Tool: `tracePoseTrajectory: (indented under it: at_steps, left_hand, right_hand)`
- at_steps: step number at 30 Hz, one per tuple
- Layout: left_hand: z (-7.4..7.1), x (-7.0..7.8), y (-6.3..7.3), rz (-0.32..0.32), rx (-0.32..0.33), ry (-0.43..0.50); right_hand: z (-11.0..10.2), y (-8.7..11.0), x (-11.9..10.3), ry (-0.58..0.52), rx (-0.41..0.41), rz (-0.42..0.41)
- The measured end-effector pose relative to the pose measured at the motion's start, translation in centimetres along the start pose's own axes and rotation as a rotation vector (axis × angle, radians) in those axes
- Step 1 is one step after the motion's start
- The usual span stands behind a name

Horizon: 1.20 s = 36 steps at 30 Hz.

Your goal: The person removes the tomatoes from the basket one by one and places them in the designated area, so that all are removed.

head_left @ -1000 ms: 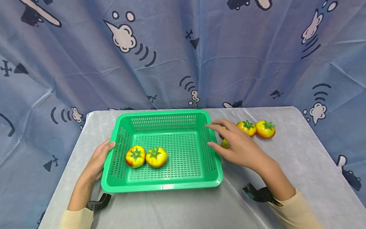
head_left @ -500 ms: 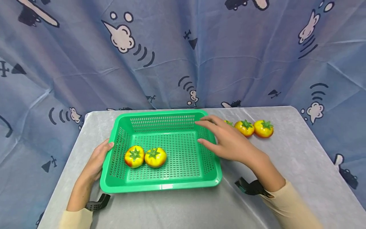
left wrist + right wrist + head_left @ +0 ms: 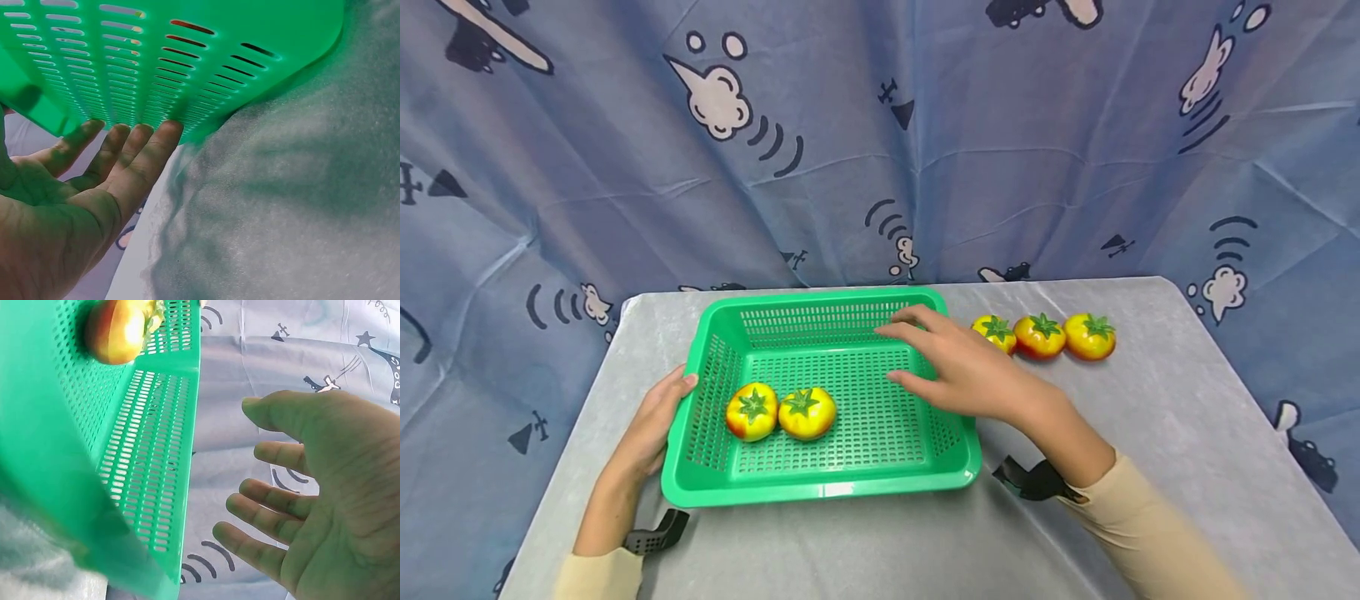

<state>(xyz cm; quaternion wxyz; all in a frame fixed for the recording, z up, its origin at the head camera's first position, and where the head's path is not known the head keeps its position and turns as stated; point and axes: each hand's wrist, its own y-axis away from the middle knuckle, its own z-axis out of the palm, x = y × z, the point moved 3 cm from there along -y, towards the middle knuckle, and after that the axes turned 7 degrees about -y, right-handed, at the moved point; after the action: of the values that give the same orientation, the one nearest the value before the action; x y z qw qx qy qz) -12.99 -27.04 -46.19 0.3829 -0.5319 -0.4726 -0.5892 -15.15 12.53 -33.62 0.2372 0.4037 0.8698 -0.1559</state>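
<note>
Blue curtain point(image 3: 850, 92) w/ wht & dk cartoon prints at bk; lt-gry table point(image 3: 1172, 433) w/ rounded far corners.

Bare L hand point(image 3: 69, 206), palm turned up, comes in from lower L; four fingers reach up & R, tips at the slotted wall of a glossy bright-green rectangular plastic basket point(image 3: 290, 28), apparently touching; thumb mostly cut off at L edge, can't make it out; wall fills top of view at a tilt, w/ rows of narrow slots & a plain rounded corner at upper R; bits of red & orange-yellow show thru some slots, too small to ID; soft, fuzzy grey cloth point(image 3: 306, 181) takes up R side, w/ greenish tint & blurry shadows; pale fabric w/ a dark-outlined pinkish print point(image 3: 127, 239) peeks out below fingers.
</note>
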Motion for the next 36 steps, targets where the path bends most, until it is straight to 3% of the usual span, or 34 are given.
tracePoseTrajectory:
  at_steps: [9,16,25,36]
  left_hand:
    - [-0.2,0.2,0.1,-0.008,0.011,-0.009]
    - [-0.3,0.1,0.1,-0.004,0.018,-0.006]
    - [-0.2,0.1,0.0,0.000,0.005,-0.012]
    - [-0.2,0.1,0.1,-0.004,0.007,-0.002]
  right_hand:
    - [0.5,-1.5,-0.9,0.000,-0.046,-0.029]
    - [1.3,-2.9,-1.7,0.029,-0.122,-0.032]
    - [3.5,-4.6,-2.7,0.106,-0.248,-0.113]
    - [4.9,-6.1,-3.7,0.134,-0.345,-0.153]
